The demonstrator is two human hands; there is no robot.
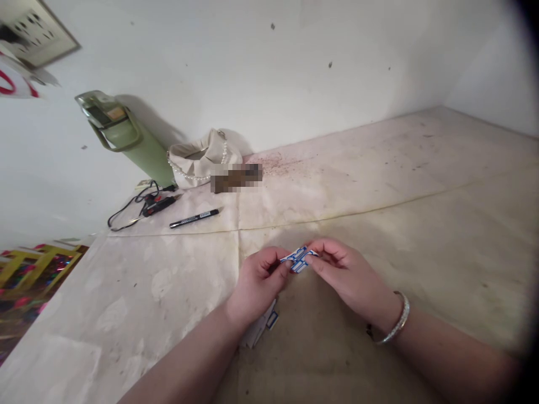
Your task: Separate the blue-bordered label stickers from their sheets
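Between both hands is a small piece of white label paper (pixel 300 260) printed with blue-bordered boxes. My left hand (pixel 263 280) pinches its left end between thumb and fingers. At the other end, my right hand (pixel 343 272) grips it the same way, a silvery bracelet round that wrist. Below my left wrist lies a small stack of white paper pieces (pixel 261 326), one showing a blue-bordered box. The left forearm partly hides that stack.
Toward the back left stand a green bottle (pixel 141 148) and a white pouch with pearls (pixel 202 160). A black pen (pixel 194 217), a black corded tool (pixel 158 205) and a blurred-out brown object (pixel 233 180) lie nearby. Colourful items in a yellow container (pixel 37 275) sit beyond the left table edge.
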